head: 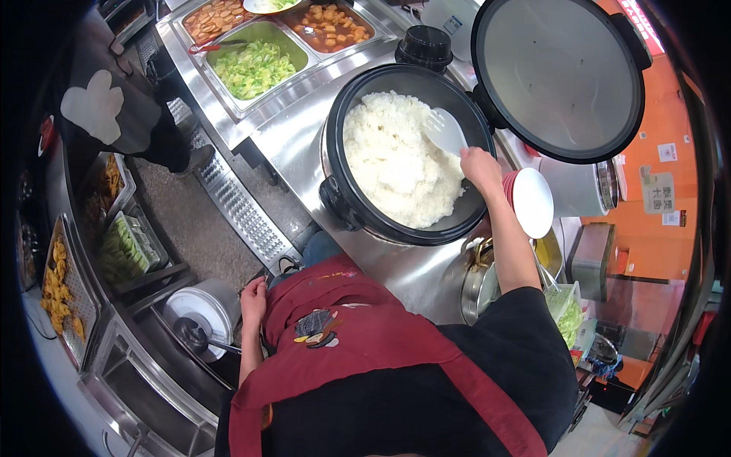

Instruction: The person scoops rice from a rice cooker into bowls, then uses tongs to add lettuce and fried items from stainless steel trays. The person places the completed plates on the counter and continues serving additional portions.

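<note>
My right hand [480, 167] grips the handle of a white plastic rice paddle [447, 132], whose slotted blade rests against the heap of cooked white rice [400, 165]. The rice fills much of a large black-rimmed rice cooker [338, 123], its round lid [557, 74] raised at the upper right. My left hand [254, 297] hangs beside the red apron [342, 337], fingers loosely curled; whether they hold anything cannot be told. A stack of red and white bowls [532, 203] stands right of the cooker, close to my right forearm.
Steel pans of chopped lettuce [254, 68], tofu-like cubes [331, 28] and sliced food [216, 21] are set in the counter. Black plastic containers [424, 45] stand behind the cooker. Another person [131, 103] stands at the upper left. A lidded white bucket [200, 311] is near my left hand.
</note>
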Demonstrator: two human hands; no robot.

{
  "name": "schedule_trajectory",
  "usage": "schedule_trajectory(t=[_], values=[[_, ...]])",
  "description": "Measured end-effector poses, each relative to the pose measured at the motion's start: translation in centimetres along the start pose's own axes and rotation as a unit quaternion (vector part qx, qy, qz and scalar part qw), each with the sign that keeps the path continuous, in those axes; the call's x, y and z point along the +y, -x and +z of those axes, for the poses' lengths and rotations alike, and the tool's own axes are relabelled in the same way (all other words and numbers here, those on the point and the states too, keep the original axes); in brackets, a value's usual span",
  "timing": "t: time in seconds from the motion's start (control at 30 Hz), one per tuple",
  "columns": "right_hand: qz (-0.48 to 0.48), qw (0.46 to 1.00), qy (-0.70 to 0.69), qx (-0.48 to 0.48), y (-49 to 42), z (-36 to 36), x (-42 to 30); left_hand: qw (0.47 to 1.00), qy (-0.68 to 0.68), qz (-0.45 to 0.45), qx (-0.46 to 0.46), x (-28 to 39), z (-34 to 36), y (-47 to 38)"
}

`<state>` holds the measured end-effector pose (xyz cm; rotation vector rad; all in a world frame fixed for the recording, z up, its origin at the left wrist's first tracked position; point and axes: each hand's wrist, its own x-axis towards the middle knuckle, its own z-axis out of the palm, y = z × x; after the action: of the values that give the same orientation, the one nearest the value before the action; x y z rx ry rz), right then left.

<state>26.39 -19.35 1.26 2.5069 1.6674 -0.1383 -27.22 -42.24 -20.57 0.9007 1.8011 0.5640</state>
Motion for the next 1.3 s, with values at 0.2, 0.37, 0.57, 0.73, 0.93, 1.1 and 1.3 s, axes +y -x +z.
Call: schedule_trajectory(t=[0.2, 0.37, 0.57, 0.73, 0.93, 1.1, 1.3], values=[[-0.082, 0.995, -0.026, -0.043, -0.6, 1.7, -4.6, 0.999, -0.004, 0.035, -0.034, 3.4, 1.3, -1.0], [0.002, 0.997, 0.006, -0.083, -1.9, 3.8, -2.5, 0.996, 0.057, 0.064, -0.026, 0.9, 1.5, -2.1], [0.063, 0.995, 0.015, -0.074, -1.8, 3.6, 1.4, 0.990, 0.073, -0.119, 0.029, -10.9, -1.2, -0.2], [0.084, 0.995, 0.043, -0.034, -1.1, 1.4, 5.6, 0.964, 0.084, -0.249, 0.052, -18.5, -4.0, 6.9], [0.033, 0.998, 0.008, -0.060, 0.4, 1.2, 3.7, 0.968, 0.096, -0.227, 0.051, -18.0, -2.9, 6.3], [-0.032, 0.981, 0.038, -0.186, 3.8, 0.7, -0.2, 0.992, 0.056, -0.113, 0.008, -11.4, -2.1, -1.7], [-0.150, 0.923, 0.152, -0.321, 7.9, -1.5, 0.7, 0.957, 0.252, -0.147, -0.003, -6.5, -0.9, -5.6]])
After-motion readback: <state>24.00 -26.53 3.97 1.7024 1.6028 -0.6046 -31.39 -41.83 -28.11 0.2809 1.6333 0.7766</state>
